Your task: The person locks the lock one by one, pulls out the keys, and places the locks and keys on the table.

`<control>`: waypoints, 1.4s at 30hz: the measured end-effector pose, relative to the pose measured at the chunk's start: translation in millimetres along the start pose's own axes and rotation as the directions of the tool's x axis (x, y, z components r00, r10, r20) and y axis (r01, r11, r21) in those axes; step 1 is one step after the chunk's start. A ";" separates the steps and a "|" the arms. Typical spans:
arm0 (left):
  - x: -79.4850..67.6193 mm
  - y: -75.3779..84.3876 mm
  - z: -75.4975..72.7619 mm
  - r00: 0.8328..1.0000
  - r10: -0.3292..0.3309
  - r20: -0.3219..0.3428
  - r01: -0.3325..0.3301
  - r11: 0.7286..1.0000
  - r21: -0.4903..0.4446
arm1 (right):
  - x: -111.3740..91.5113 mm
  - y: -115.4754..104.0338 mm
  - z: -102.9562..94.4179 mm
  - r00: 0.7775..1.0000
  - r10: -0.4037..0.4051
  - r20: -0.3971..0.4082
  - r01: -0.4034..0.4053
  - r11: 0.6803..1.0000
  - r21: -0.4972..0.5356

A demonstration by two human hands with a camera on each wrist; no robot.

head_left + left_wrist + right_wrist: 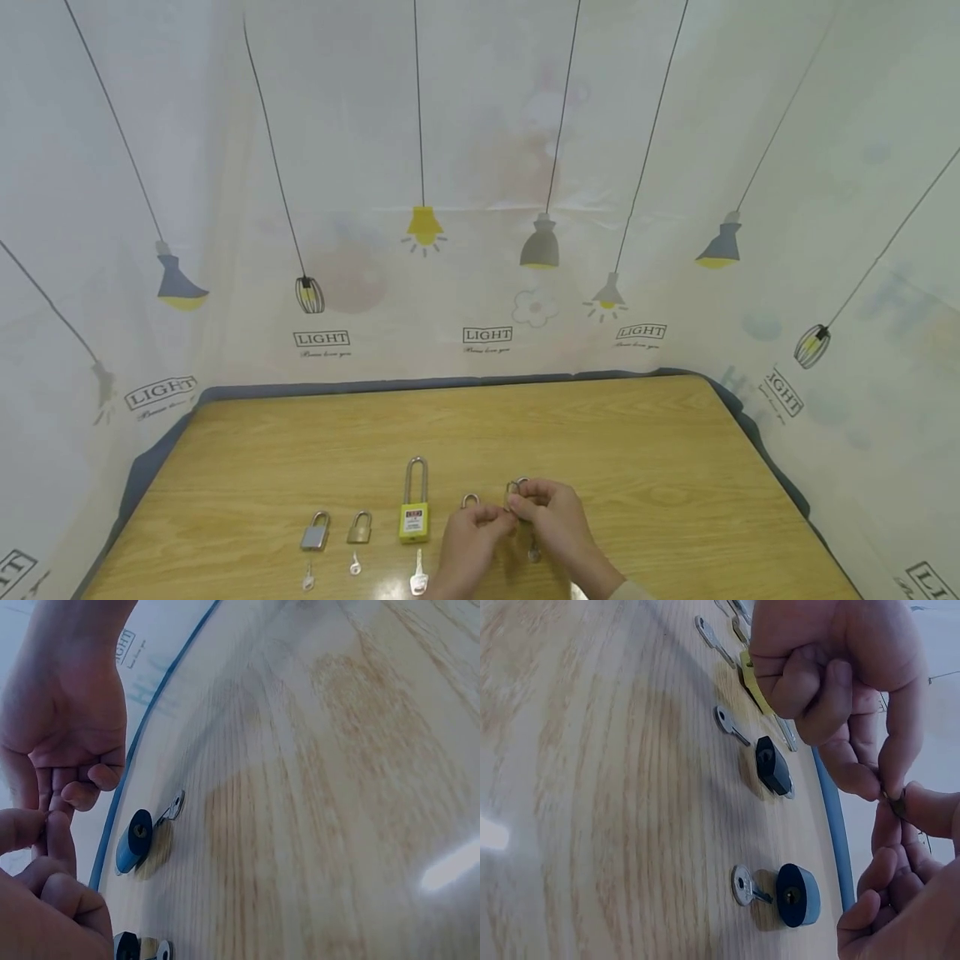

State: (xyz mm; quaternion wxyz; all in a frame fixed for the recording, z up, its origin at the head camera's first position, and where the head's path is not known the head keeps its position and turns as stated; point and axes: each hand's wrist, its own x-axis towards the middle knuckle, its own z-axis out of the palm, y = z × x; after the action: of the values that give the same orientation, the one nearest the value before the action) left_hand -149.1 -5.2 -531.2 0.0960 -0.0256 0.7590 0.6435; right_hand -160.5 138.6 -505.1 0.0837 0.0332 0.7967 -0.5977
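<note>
My left hand and right hand meet fingertip to fingertip above the table. Between them, thumbs and forefingers pinch a small dark metal piece, mostly covered, so its kind is unclear. A thin metal loop shows at the right fingertips in the head view; whether it belongs to that piece cannot be told. Beneath the hands stand a blue padlock and a black padlock, keyholes facing me. One key lies before the blue padlock, another key before the black one.
Left of my hands, a yellow long-shackle padlock, a brass-coloured padlock and a silver padlock lie in a row, each with a key in front. A lamp-printed curtain surrounds the wooden table.
</note>
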 end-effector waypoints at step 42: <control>-2.6 3.0 4.8 1.000 -0.008 -0.017 0.006 0.996 -0.092 | 2.5 -2.1 -4.0 0.998 -0.033 0.053 0.031 0.998 0.047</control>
State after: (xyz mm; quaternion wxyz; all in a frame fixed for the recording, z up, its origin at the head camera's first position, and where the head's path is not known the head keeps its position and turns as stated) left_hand -146.5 -0.2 -528.5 0.0902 -0.0383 0.7293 0.6772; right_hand -163.6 141.7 -502.4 0.0947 0.0065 0.7805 -0.6179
